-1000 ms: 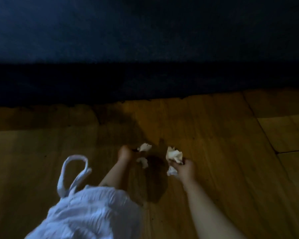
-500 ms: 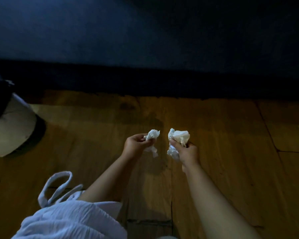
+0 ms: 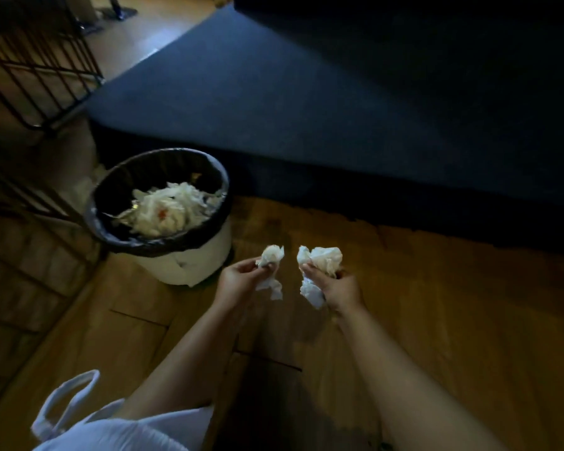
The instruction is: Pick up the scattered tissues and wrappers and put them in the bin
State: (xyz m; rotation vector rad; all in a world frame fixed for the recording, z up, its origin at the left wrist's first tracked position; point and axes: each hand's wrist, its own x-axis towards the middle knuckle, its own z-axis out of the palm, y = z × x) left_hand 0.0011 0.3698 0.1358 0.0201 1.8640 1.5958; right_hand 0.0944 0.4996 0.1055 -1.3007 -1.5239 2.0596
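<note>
A dim room with a wooden plank floor (image 3: 453, 320), edged at the top by a low, dark blue piece of furniture (image 3: 306, 92) and at the far left by a black wire rack (image 3: 30, 76). The fingers (image 3: 253, 266) of the left hand (image 3: 238, 281) are curled and pinch a small crumpled tissue (image 3: 271, 255), whose loose tail hangs below the palm. The fingers (image 3: 310, 271) of the right hand (image 3: 339, 289) are curled round a larger wad of tissues (image 3: 324, 259), part bulging above the grip and part hanging under it. Both hands are held side by side above the floor, close together but apart. The bin (image 3: 183, 265), white with a black liner folded over its rim, stands just to the left of the left hand, against the dark furniture. It already holds a heap of white paper waste (image 3: 166, 209). A white garment (image 3: 111, 431) shows at the lower edge. No other litter is visible on the floor in view, so these two handfuls look like the last of it here. What seems left is to carry them over the rim and drop them in.
</note>
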